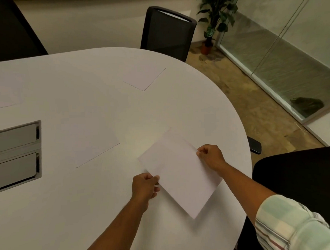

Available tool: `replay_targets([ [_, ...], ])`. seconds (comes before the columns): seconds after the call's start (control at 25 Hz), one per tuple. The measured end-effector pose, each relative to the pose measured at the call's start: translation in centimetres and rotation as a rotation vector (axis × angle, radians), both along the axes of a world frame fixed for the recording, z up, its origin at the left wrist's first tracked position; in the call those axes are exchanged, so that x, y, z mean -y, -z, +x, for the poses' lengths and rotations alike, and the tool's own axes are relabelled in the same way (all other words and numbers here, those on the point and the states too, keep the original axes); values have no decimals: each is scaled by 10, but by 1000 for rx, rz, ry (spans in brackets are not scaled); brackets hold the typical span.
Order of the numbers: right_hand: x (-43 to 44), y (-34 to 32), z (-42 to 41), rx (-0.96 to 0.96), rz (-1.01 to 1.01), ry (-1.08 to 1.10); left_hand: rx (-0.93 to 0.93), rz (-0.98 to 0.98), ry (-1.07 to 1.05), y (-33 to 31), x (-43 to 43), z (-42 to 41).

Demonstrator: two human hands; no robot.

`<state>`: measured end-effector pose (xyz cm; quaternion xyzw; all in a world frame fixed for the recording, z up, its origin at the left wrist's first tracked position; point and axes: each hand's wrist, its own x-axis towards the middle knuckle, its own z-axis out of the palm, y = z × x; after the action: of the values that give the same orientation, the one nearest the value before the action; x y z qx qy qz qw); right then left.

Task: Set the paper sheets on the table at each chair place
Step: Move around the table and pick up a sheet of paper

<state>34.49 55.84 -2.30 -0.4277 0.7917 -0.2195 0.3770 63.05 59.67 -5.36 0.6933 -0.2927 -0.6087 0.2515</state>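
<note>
I hold a white paper sheet (180,173) just above the white rounded table (107,211), turned diagonally near its right edge. My left hand (145,187) pinches the sheet's left edge. My right hand (211,157) pinches its right edge. Another sheet (90,140) lies flat at the table's middle. A third sheet (143,78) lies at the far side before a black chair (166,33). A faint sheet (6,93) rests at the far left.
A grey cable hatch (15,154) is set into the table at the left. A black chair (297,180) stands at the right beside me. A potted plant (216,18) and a glass wall (281,55) are at the back right.
</note>
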Motion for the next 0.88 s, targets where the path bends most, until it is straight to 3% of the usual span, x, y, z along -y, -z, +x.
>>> replay_targets([
  [0.32, 58, 36, -45, -187, 48, -105, 23, 138, -67, 27, 18, -62],
  [0.88, 105, 81, -59, -276, 0, -200, 54, 155, -74, 45, 52, -96],
])
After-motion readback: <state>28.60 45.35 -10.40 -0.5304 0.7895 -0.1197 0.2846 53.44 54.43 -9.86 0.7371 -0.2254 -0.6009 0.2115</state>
